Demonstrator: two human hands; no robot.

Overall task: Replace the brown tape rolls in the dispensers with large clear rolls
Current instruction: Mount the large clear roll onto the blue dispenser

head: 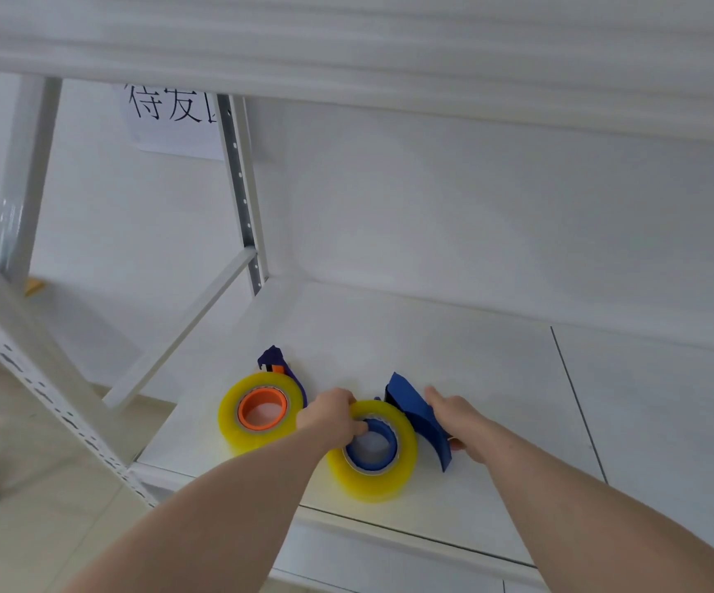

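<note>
The near clear roll (371, 451) sits on a blue hub, part of the blue dispenser (418, 417), at the front of the white shelf (496, 378). It looks stiff, fairly heavy and smooth-sided, so the outer band could slip; the rim and inner edge seem the surest hold. The left hand (329, 415) pinches that rim, fingers over the top and thumb at the hub. The right hand (460, 421) grips the dispenser's body, steadying it. To the left, just beside, a 2nd clear roll (261, 410) sits on an orange hub in another dispenser (280, 365). No brown rolls are in view.
</note>
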